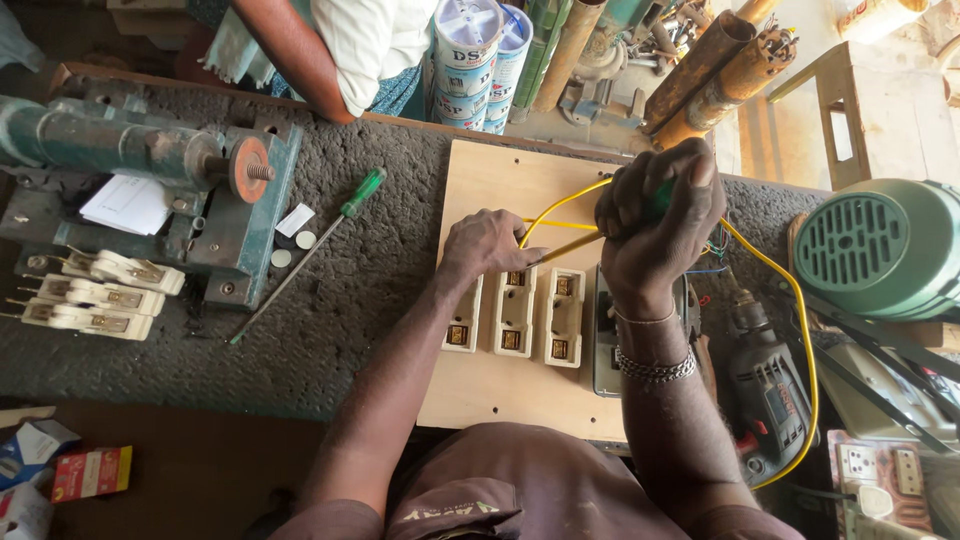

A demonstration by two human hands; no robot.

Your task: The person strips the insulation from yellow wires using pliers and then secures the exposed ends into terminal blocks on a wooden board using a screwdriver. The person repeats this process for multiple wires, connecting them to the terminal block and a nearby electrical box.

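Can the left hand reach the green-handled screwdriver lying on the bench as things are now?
Probably yes. The green-handled screwdriver lies in the open on the bench, just left of the left hand, with nothing between them. But that hand now rests on the white fuse holders.

We see even, soft daylight over the bench (350, 300); shadows under the hands are faint. The brightest zone sits at 1 to 2 o'clock, where the pale wood frame (880, 110) washes out almost to white. The floor at 7 o'clock is dim. We note mild glare on the tin lids (480, 25) at 12 o'clock. Focus is sharp at centre on the plywood board (500, 185). Wide-lens bending curves the edges, strongest at 9 and 3 o'clock.
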